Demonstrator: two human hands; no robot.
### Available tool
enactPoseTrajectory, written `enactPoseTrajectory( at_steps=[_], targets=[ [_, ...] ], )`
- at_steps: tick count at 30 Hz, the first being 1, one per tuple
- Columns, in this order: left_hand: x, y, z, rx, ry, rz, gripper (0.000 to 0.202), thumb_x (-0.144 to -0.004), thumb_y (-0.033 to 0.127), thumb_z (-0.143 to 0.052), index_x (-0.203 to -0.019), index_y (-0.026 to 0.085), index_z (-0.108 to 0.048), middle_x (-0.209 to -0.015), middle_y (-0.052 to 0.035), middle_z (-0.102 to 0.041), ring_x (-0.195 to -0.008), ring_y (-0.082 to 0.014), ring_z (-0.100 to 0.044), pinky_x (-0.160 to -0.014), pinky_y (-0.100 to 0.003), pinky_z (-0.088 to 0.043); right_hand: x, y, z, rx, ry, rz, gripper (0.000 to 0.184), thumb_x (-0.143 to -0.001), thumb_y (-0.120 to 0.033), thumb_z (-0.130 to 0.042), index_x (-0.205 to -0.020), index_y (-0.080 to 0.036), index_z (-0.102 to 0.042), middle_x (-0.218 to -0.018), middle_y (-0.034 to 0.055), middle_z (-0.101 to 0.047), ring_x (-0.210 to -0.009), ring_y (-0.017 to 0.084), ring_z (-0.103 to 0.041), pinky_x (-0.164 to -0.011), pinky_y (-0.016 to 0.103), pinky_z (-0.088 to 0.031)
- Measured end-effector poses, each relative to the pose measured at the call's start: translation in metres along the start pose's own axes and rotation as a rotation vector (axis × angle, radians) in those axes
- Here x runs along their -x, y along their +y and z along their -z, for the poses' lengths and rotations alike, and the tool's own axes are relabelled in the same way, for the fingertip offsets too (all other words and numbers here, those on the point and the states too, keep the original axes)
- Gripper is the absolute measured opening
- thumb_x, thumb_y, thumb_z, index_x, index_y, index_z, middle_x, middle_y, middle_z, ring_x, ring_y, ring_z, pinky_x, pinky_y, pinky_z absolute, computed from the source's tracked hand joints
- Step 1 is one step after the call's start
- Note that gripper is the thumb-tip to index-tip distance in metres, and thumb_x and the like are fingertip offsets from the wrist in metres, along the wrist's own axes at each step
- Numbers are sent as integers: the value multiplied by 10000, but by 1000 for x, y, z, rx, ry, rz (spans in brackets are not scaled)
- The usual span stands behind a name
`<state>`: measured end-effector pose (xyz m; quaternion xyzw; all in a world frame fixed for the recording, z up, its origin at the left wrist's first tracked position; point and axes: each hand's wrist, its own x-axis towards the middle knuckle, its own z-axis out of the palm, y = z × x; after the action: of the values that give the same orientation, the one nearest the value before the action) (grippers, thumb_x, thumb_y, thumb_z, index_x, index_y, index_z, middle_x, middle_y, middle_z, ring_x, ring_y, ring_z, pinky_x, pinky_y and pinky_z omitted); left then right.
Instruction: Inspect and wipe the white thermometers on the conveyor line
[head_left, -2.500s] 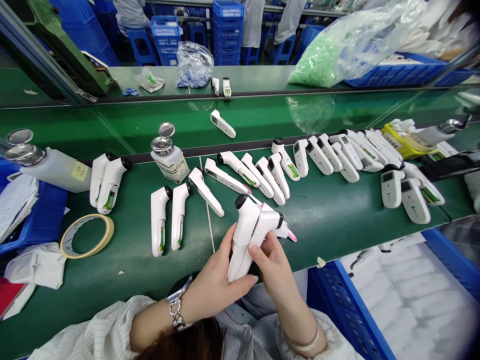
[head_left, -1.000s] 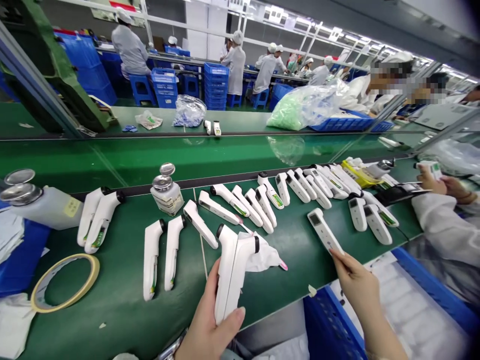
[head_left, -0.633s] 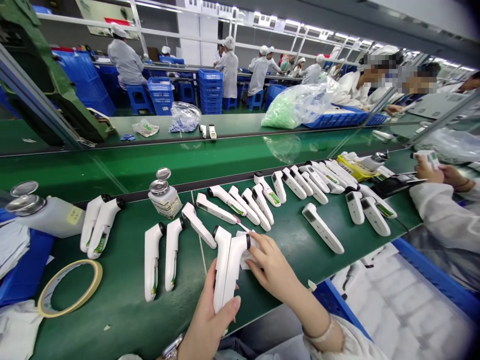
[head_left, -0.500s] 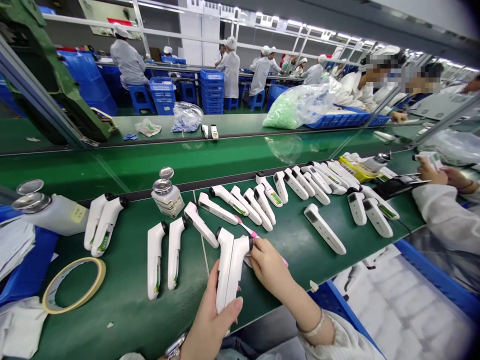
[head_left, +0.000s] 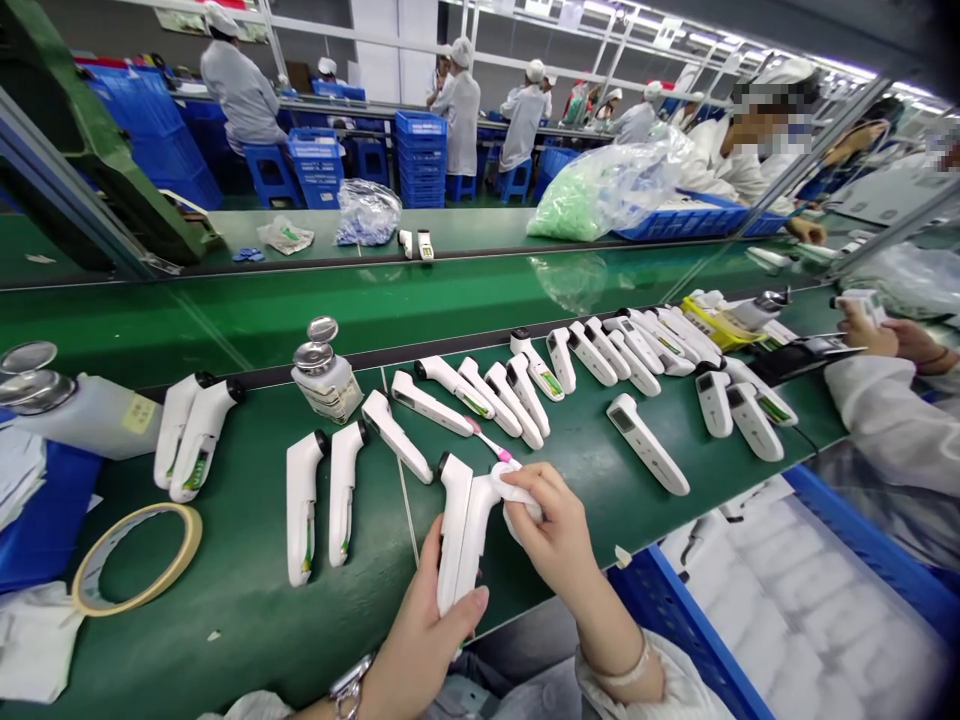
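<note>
Near the front edge of the bench, my left hand (head_left: 420, 630) grips two white handheld infrared thermometers (head_left: 463, 535) side by side, heads up. My right hand (head_left: 556, 525) pinches a folded white wipe (head_left: 519, 490) against the head of the right-hand one, hiding its tip. The other head shows a black ring. Just beyond the wipe lies a pink-and-white toothbrush (head_left: 491, 440). Two more thermometers (head_left: 301, 510) lie left of my hands, with green showing along their open handles. A single thermometer (head_left: 649, 445) rests to the right.
A row of thermometers (head_left: 517, 400) runs along the back. At left are a pump bottle (head_left: 328, 380), a larger bottle (head_left: 112, 410) and a tape roll (head_left: 139, 595). Blue crates (head_left: 675, 640) stand below the front edge. A co-worker's sleeve (head_left: 885, 420) reaches in from the right.
My right hand has brought the white wipe up over the head of the right-hand thermometer, whose black ring was visible before. My left hand keeps its hold. The view has shifted slightly.
</note>
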<state>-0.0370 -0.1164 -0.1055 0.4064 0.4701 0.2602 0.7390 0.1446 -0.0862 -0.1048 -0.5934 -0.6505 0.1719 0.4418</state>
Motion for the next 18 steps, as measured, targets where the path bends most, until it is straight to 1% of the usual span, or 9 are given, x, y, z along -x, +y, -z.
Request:
enactPoseTrajectory(
  at_steps=[2, 5, 8, 10, 16, 18],
  targets=[
    [0, -3, 2, -13, 5, -11, 818, -794, 460, -579, -1437, 188, -152, -1186, -146, -518, -966, -239, -534, -783, -316, -460, -4, 0, 0, -21, -2, -5, 192, -794, -108, -519, -906, -209, -638, -857, 43, -565, -768, 186, -592, -683, 315, -466],
    [1, -7, 2, -11, 2, -23, 835, -783, 464, -593, -1441, 194, -156, -1231, -149, -507, -1077, -270, -504, -852, -328, -444, -7, 0, 7, -61, 14, -26, 172, -816, -121, -519, -901, -213, -636, -852, 38, -572, -750, 176, -587, -664, 302, -462],
    [2, -10, 0, -14, 14, -58, 828, -772, 462, -606, -1434, 196, -187, -1277, -141, -480, -1146, -277, -468, -926, -338, -409, -8, -2, 16, -99, 47, -46, 157, -843, -128, -506, -896, -221, -621, -847, 31, -572, -750, 168, -577, -653, 290, -454],
    [3, -11, -2, -12, 30, -69, 820, -767, 462, -610, -1429, 194, -207, -1274, -137, -484, -1163, -281, -456, -950, -347, -395, -6, -6, 21, -118, 49, -38, 165, -841, -123, -506, -908, -227, -616, -849, 28, -560, -750, 164, -569, -653, 289, -451],
    [4, -9, -3, -15, 81, -24, 841, -763, 473, -613, -1436, 200, -190, -1222, -148, -523, -1163, -306, -454, -936, -391, -408, -1, -12, 20, -131, -112, 39, 230, -802, -104, -527, -928, -236, -667, -819, 21, -531, -672, 143, -561, -566, 260, -451],
    [4, -8, -2, -23, 71, -14, 836, -769, 469, -608, -1439, 208, -182, -1249, -149, -506, -1171, -307, -451, -941, -391, -403, -1, -10, 19, -112, -114, 45, 241, -803, -103, -522, -940, -239, -666, -814, 21, -535, -677, 149, -566, -574, 266, -458]
  ],
)
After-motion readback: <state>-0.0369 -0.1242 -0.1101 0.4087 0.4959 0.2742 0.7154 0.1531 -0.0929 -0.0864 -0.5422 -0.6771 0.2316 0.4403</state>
